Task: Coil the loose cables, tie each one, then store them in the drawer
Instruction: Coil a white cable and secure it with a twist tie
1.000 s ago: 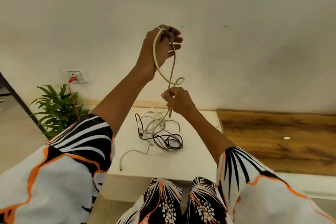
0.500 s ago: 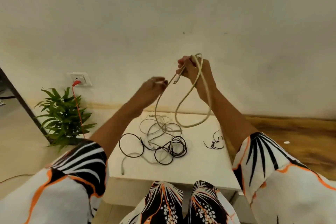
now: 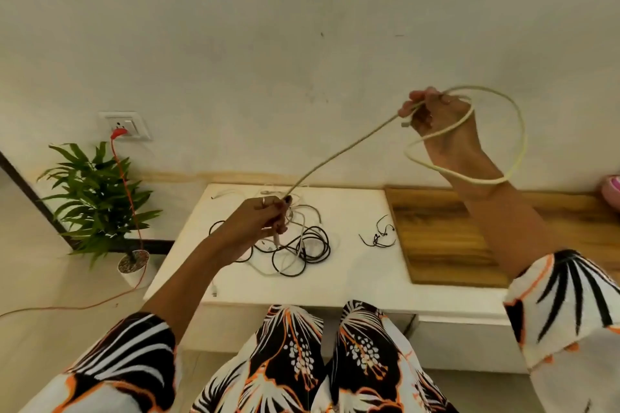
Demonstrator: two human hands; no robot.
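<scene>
1. I count two hands: left hand (image 3: 260, 221) and right hand (image 3: 436, 117).
2. One cream cable (image 3: 339, 152) strung between them, two loops (image 3: 518, 131) at the right hand.
3. One tangled heap of cables (image 3: 295, 245) on the counter (image 3: 352, 278), black and white mixed; I cannot separate them for a number.
4. One small black wire (image 3: 379, 238) apart from the heap.
5. One potted plant (image 3: 97, 198).
6. One wall socket (image 3: 124, 126), one red plug (image 3: 117, 133) in it.
7. One wooden board (image 3: 453, 235).

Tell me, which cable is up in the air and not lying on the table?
The cream cable. The right hand holds its loops high, and the left hand grips its other end. The black cables and white cables lie tangled on the white table.
</scene>
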